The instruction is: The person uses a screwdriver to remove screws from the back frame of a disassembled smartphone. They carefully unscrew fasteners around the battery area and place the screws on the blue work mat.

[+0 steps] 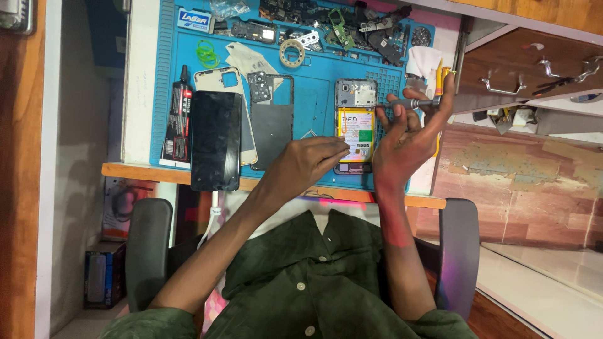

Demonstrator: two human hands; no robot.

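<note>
An opened phone (355,110) with its battery and circuit board showing lies on the blue work mat (314,94). My left hand (308,160) rests on the phone's lower left edge, fingers curled against it. My right hand (408,135) is raised beside the phone's right side and pinches a small screwdriver (418,100) with a yellow end; its metal tip points left toward the top of the phone.
A black phone screen (215,139), a back cover (271,119) and a pale phone frame (220,81) lie left on the mat. A black glue tube (179,119), green rings (207,53), a tape roll (292,53) and loose parts (352,28) sit nearby. An open drawer (534,75) is at right.
</note>
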